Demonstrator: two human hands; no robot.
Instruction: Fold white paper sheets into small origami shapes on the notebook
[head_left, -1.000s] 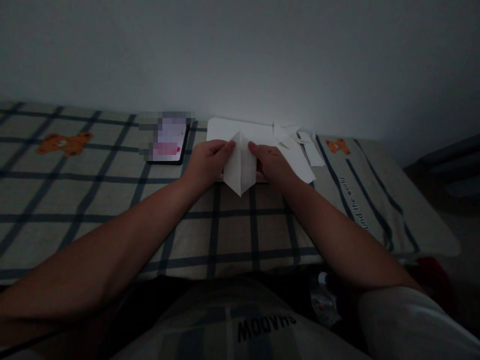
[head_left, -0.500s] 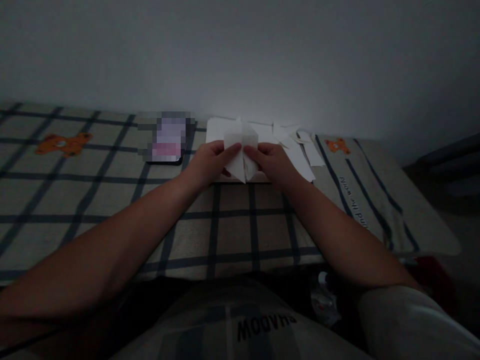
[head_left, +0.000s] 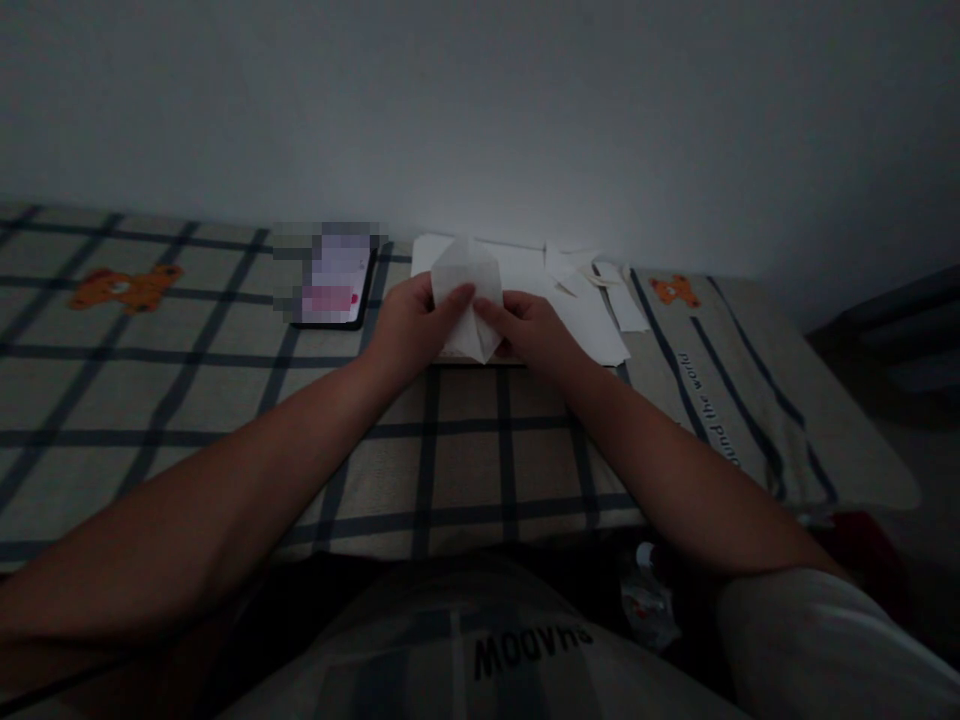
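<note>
Between my hands is a folded white paper [head_left: 466,268], held upright with creased, pointed edges. My left hand [head_left: 421,315] is closed on its left side, the thumb pressed against the near face. On the right side my right hand [head_left: 526,322] pinches the same paper, its thumb close to the left thumb. The fingers behind the paper are mostly hidden. Beneath and behind lie white paper sheets [head_left: 521,262] on a flat board or pad whose dark front edge shows.
A phone [head_left: 337,280] with a lit, partly blurred screen lies to the left. Paper scraps [head_left: 619,295] lie right of the sheets. A checked cloth [head_left: 225,400] covers the surface, with a wall [head_left: 450,120] behind. Below the edge is a clear plastic bottle [head_left: 649,600].
The folded paper has turned and shifted slightly left, its flaps now closer together with a broader face showing. Both hands have moved a little left along with it.
</note>
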